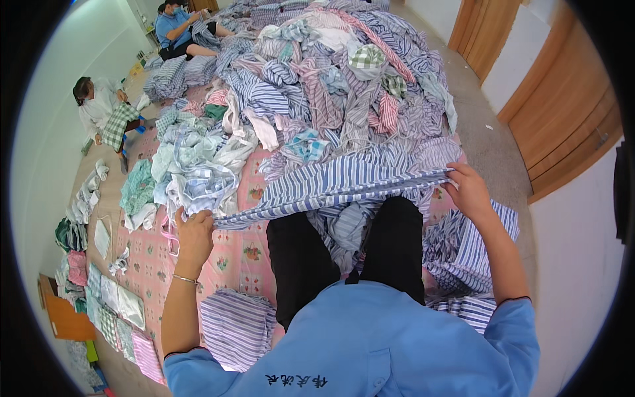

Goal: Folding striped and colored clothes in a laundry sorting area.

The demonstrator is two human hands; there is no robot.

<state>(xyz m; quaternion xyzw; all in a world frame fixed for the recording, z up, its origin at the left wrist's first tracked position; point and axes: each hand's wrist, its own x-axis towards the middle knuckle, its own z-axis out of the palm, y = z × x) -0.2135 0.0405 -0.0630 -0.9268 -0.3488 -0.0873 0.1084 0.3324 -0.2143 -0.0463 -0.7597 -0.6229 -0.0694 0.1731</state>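
Note:
A blue-and-white striped cloth garment point(337, 181) is stretched across my knees, its near edge pulled into a long straight line. My left hand point(195, 233) pinches the left end of that edge, over the pink printed floor sheet point(230, 270). At the other end, my right hand point(465, 191) grips the right corner between thumb and fingers, held a little higher in the picture. The far part of the cloth droops toward a big heap of striped garments point(317, 94). More bunched striped cloth point(347, 228) lies between my black-trousered legs.
A folded purple-striped stack point(237, 327) sits left of my legs; striped piles point(461, 248) lie to the right. Pale green and white clothes point(193, 164) are heaped at left. Two people, one in a blue shirt point(176, 30), one in white point(101, 111), sit handling cloth. Wooden doors point(560, 109) line the right wall.

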